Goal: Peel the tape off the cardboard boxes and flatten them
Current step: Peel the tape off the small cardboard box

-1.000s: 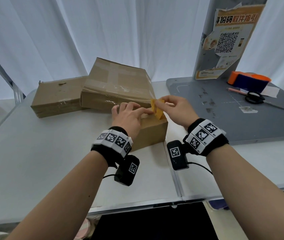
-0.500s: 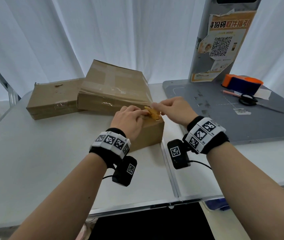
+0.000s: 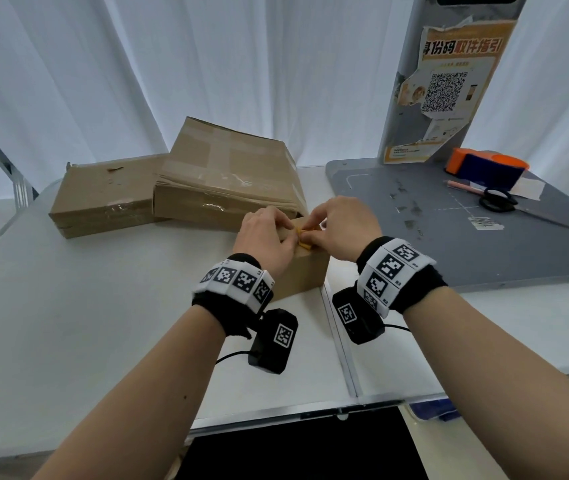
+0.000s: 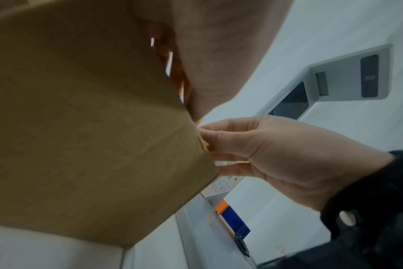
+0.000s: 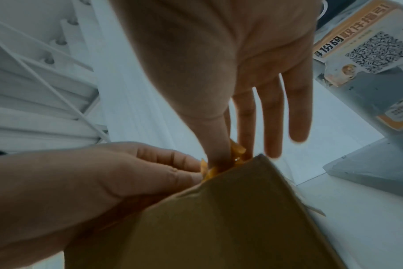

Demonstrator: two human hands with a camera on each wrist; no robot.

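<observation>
A small brown cardboard box (image 3: 305, 275) stands on the white table in front of me, and both hands work on its top. My left hand (image 3: 265, 233) lies over the top's left side, curled fingertips pinching a crumpled strip of yellow tape (image 3: 304, 237). My right hand (image 3: 338, 230) pinches the same tape from the right. In the right wrist view thumb and forefinger squeeze the tape (image 5: 237, 151) at the corner of the box (image 5: 219, 227), with the other fingers straight. The left wrist view shows the side of the box (image 4: 92, 127) and the right hand (image 4: 253, 145).
Two larger taped boxes lie behind: a tilted one (image 3: 227, 174) resting against a flat one (image 3: 103, 192). On the right a grey mat (image 3: 449, 244) carries an orange and blue tape dispenser (image 3: 487, 166), scissors (image 3: 499, 200) and a pen (image 3: 463, 186). A posted sign (image 3: 449, 81) stands at the back.
A second ago the tape stood up between the hands. It now lies lower and crumpled on the box top, with both hands drawn closer together over it.
</observation>
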